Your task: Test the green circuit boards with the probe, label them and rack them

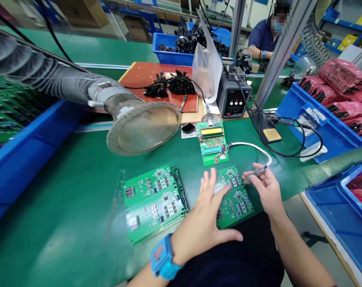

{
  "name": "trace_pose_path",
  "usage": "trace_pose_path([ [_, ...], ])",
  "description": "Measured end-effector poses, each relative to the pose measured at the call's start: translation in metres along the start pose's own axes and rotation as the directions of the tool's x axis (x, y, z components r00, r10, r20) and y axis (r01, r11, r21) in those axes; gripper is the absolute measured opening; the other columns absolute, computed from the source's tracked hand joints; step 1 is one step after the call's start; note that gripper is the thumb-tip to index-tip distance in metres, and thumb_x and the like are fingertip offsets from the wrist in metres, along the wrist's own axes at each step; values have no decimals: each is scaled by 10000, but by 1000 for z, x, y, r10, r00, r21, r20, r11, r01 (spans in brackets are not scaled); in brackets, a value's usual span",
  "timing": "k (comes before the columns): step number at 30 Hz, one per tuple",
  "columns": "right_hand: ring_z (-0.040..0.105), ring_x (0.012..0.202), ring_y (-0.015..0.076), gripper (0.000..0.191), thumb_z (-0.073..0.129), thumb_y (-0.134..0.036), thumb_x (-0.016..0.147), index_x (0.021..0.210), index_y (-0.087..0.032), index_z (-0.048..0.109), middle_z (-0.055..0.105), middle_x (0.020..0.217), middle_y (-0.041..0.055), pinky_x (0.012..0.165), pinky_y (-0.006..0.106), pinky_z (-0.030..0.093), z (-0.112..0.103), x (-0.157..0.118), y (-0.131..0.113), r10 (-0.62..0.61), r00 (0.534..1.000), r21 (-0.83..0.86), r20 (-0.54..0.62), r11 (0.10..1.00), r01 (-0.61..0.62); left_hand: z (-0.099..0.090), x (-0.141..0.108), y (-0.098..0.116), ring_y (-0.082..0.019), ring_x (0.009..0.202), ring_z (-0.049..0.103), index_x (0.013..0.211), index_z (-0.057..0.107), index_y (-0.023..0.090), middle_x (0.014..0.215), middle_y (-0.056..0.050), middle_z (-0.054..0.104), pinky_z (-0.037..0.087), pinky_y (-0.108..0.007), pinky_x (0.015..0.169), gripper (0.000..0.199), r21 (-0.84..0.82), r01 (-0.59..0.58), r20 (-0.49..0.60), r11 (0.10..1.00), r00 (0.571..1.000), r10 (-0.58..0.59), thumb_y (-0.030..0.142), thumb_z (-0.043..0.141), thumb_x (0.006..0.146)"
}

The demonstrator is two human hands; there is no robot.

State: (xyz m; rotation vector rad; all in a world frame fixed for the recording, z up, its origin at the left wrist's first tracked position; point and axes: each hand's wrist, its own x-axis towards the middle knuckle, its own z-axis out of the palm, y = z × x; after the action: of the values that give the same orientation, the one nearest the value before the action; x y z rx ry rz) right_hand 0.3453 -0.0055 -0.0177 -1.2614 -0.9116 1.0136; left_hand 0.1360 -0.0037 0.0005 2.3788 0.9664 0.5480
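My left hand (203, 219), with a blue wrist strap (164, 257), is spread over the left part of a green circuit board (237, 199); whether it touches the board I cannot tell. My right hand (264, 187) pinches a small probe connector (254, 175) at the board's upper right edge. A white cable (252, 146) runs from the connector to a green tester board (212, 143) with a lit yellow display. Left of my hands lies a stack of similar green boards (154, 203) with small digit displays.
A fume duct hood (143, 127) hangs over the left middle. Behind stand a soldering station (233, 95) and a blue bin (175, 56) of black cables. Blue bins (306, 119) with pink-wrapped packs stand at the right, another bin (28, 155) at the left. A person (263, 36) sits across.
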Motion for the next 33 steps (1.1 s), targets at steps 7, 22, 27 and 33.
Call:
trace_pose_path([
  [7,673,898,189,311,578,-266,858,1159,-200,537,721,960,69,844,348,525,19,29,7,-141,983,-251,121,953,168,15,9,-6,-361,1368,365,1109,659,249,1338,-114,567,285,-666,1081,229,76,-303,41,950,953,301,297,599,893],
  [22,671,854,179,291,525,-249,892,1180,-211,528,714,982,59,798,319,531,22,30,1,-249,943,-461,223,825,327,27,4,-11,-319,1359,393,994,688,246,1303,-94,596,326,-579,1092,141,-14,-289,-105,957,953,286,254,604,881],
  [27,670,849,179,307,510,-244,901,1205,-206,521,704,971,63,801,318,535,24,27,1,-301,924,-513,237,769,382,28,3,-11,-325,1346,413,986,691,244,1294,-98,603,342,-568,1081,138,-15,-284,-132,959,951,280,255,615,872],
  [33,655,816,193,300,507,-244,900,1197,-220,543,699,949,63,794,338,529,26,27,-1,-324,900,-553,290,711,434,26,3,-9,-327,1335,429,985,699,250,1269,-102,619,363,-557,1069,146,-9,-268,-115,963,957,265,248,621,862],
])
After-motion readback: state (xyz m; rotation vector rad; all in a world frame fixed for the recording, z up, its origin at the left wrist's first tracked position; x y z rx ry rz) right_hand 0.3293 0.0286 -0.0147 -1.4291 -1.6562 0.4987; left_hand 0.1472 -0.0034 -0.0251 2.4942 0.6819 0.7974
